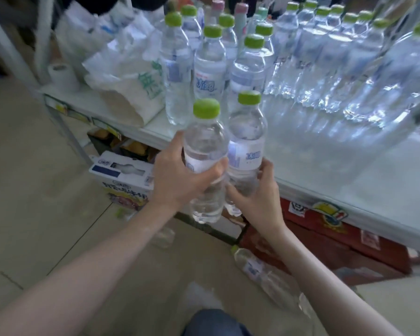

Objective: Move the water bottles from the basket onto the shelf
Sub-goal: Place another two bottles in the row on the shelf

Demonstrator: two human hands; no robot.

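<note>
My left hand grips a clear water bottle with a green cap, held upright just in front of the white shelf. My right hand holds a second green-capped bottle right beside the first, the two bottles touching. Both are level with the shelf's front edge. Several more green-capped bottles stand upright in rows on the shelf behind them. The basket is not in view.
A white plastic bag with green print and a paper roll lie on the shelf's left end. Cardboard boxes and red cartons sit under the shelf. One bottle lies on the floor by my right forearm.
</note>
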